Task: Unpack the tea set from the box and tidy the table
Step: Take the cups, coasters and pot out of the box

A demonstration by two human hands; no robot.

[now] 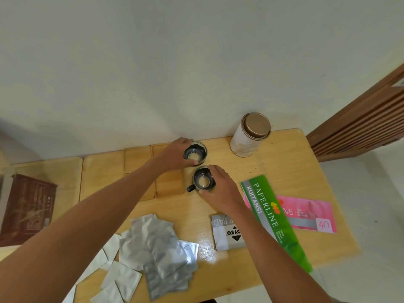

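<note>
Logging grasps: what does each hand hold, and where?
Left hand grips the far glass cup by its rim and side; right hand grips the near glass cup likewise.

In front of me, a green Paperline receipt book (276, 219) lies partly over a pink booklet (310, 215) on the wooden table (295, 162). Just left of them sits a grey stamp pad box (227, 234); a slatted wooden door (360, 119) stands at right.
</note>
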